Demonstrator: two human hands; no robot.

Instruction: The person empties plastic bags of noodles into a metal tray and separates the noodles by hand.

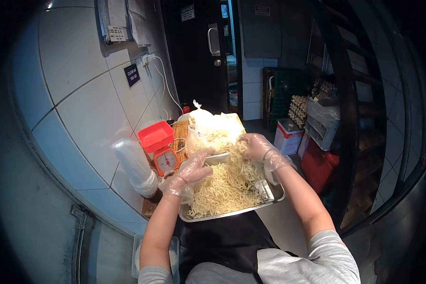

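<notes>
A metal tray (232,217) full of pale yellow noodles (222,191) lies before me. My right hand (259,147), in a clear plastic glove, grips a clump of noodles over the tray's far right side, and strands hang down from it. My left hand (194,169), gloved the same way, is over the left side of the tray. Its fingers are apart, pointing right, with nothing in them. Behind the tray, more noodles (217,141) sit in a second container, brightly lit, beside a white plastic bag (201,118).
An orange dial scale (166,162) with a red pan (156,136) stands left of the tray, near a stack in clear plastic (135,165). On the right are a tin (288,136), a grey crate (321,125) and egg trays (297,110). A black door (194,61) stands behind.
</notes>
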